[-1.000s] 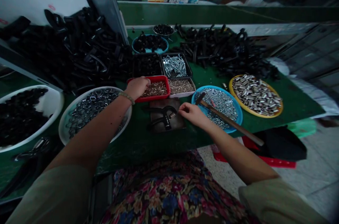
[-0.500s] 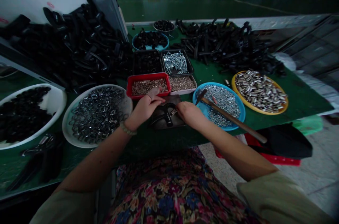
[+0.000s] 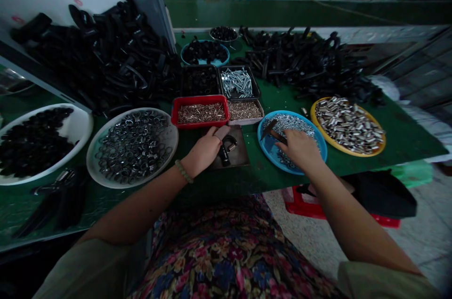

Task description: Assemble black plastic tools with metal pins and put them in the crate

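Observation:
My left hand [image 3: 204, 150] lies on a small black clamp-like part [image 3: 226, 148] that sits on a dark metal plate [image 3: 237, 157] at the front of the green bench; its fingers curl round the part's left end. My right hand [image 3: 300, 148] is over the blue bowl [image 3: 268, 150] of small silver pieces, fingers closed round the handle of a hammer. The hammer's head [image 3: 268, 128] sticks out to the left of that hand, and my hand and forearm hide the rest of the handle.
Behind the plate stand a red tray [image 3: 199, 111] of small pins, a tray of brass bits [image 3: 244, 110] and a black tray of screws [image 3: 236, 82]. A yellow dish [image 3: 348, 125] of metal sleeves is right, a white bowl of rings [image 3: 132, 146] left. Black parts are heaped behind.
My left hand came back from the red tray to the black part on the plate. My right hand left the plate and closed on the hammer in the blue bowl.

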`<action>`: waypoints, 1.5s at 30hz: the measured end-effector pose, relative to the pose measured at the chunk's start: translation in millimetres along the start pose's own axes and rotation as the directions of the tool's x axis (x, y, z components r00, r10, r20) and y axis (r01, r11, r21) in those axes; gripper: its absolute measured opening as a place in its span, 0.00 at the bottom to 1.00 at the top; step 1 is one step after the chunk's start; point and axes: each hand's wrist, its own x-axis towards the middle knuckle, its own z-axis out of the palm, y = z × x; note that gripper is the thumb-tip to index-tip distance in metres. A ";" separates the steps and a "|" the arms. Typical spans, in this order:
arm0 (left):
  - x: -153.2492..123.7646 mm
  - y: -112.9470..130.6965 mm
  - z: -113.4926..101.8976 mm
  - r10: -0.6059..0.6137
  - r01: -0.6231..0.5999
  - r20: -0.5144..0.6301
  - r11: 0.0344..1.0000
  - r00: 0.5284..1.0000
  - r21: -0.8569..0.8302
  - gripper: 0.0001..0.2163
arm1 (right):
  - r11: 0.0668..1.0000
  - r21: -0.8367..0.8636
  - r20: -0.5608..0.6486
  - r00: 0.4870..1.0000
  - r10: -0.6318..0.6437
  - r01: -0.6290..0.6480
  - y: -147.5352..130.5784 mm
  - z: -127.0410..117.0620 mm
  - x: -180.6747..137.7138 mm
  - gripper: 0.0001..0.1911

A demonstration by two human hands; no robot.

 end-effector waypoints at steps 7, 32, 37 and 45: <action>-15.5 -5.1 -0.3 0.107 -0.122 0.095 0.979 0.990 0.165 0.14 | 0.946 0.322 0.019 0.999 0.026 -0.031 -23.3 -5.7 -21.7 0.20; -44.0 -8.1 8.3 0.125 -0.168 0.147 0.927 0.981 0.334 0.21 | 0.980 0.156 -0.062 0.989 0.131 -0.120 -37.7 -4.5 -32.8 0.24; -23.1 11.5 -6.3 0.046 -0.041 0.135 0.999 0.990 -0.035 0.18 | 0.994 -0.070 -0.131 0.989 0.072 -0.082 -0.2 15.3 -17.1 0.22; -10.5 6.5 -19.3 -0.156 0.110 0.212 0.970 0.965 0.214 0.10 | 0.975 0.039 0.012 0.975 -0.220 0.219 -43.5 -12.2 124.9 0.15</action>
